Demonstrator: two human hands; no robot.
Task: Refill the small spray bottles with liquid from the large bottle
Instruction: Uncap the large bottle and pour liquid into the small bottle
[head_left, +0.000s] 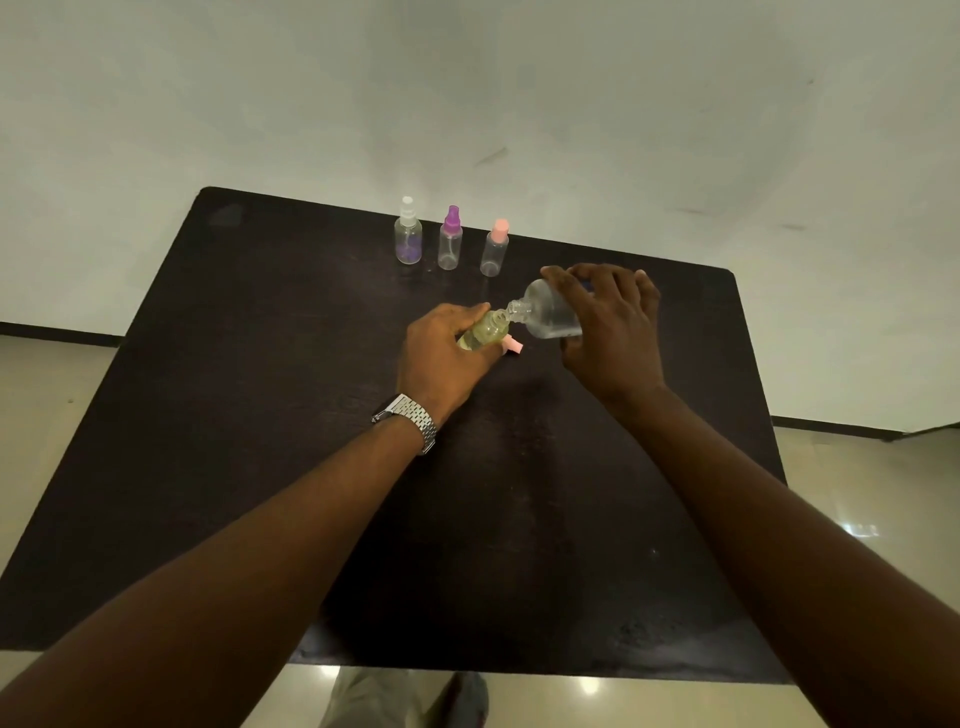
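Fingers (597, 283) of right hand clamp tilted large bottle (553, 312); left fingers (470, 312) clamp small bottle (485, 330), mid-pour. Next: level off, recap.

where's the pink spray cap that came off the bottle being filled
In the head view, the pink spray cap lies on the dark table near its centre, just right of the left hand and below the small bottle it holds.

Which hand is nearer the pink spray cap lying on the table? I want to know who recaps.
Left. The left hand holds the small bottle right beside the pink spray cap; the right hand tilts the large bottle farther off.
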